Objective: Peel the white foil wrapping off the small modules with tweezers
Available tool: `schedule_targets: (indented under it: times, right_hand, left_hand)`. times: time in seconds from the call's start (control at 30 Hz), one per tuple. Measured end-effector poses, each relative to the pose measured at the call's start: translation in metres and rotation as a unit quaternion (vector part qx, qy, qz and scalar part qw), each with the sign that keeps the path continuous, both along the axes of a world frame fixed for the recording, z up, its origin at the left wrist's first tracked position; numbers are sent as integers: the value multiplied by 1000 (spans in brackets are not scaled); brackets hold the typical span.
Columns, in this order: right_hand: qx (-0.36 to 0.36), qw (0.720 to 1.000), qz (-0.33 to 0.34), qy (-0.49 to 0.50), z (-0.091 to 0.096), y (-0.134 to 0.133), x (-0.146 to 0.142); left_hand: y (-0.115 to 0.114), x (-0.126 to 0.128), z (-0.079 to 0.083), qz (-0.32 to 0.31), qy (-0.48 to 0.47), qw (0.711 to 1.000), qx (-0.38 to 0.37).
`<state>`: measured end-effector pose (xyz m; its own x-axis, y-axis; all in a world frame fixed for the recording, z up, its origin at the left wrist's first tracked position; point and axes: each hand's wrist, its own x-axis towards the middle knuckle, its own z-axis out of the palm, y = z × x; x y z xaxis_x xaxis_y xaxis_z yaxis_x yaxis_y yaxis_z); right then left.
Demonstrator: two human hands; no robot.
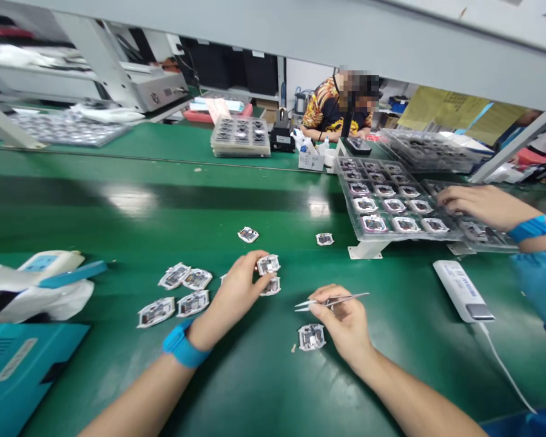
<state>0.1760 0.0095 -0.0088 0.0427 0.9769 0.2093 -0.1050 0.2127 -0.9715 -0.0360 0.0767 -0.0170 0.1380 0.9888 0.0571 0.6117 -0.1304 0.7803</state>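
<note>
left hand (235, 295) resting on circuit module (268, 264), right hand (339, 318) pinching steel tweezers (341, 300)

The left hand (236, 291) partly hides a small circuit board (270, 286), its markings too small to read; a teal case (22, 376) at lower left runs off the edge.

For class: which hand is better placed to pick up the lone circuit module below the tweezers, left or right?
Probably right: the right hand holds steel tweezers just above that lone circuit module, while the left hand is at another module farther off.
</note>
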Motion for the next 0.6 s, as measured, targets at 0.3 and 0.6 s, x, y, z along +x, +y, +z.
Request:
schedule_targets:
  times: [0.3,0.6]
  right_hand:
    - [14,1000,6,18,-4,0,-1]
    - [8,1000,-4,0,-5,1,2]
  left_hand:
    - [55,-41,0,13,165,986,8]
    - [102,-64,-2,134,180,974,5]
